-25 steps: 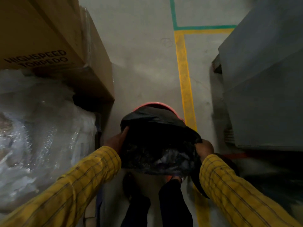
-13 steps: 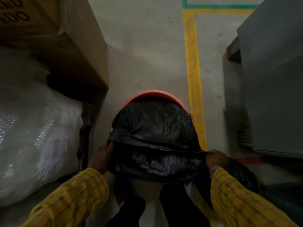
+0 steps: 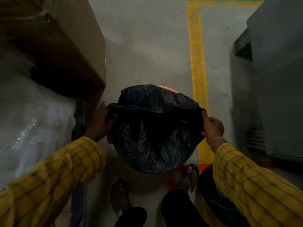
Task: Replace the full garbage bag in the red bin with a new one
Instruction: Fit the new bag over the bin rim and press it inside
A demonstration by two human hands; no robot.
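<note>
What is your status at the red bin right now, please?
Left hand and right hand grip the black bag mouth, stretched over the red bin. Far rim still showing. Nothing blocking.

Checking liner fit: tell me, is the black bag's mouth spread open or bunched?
Spread open: both hands stretch the black bag wide over the red bin.

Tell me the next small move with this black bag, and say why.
Probably draw the near edge of the black bag down toward you over the bin's front rim. Left hand and right hand grip its mouth at either side, stretched open, and only a sliver of the red bin shows at the far side.
</note>
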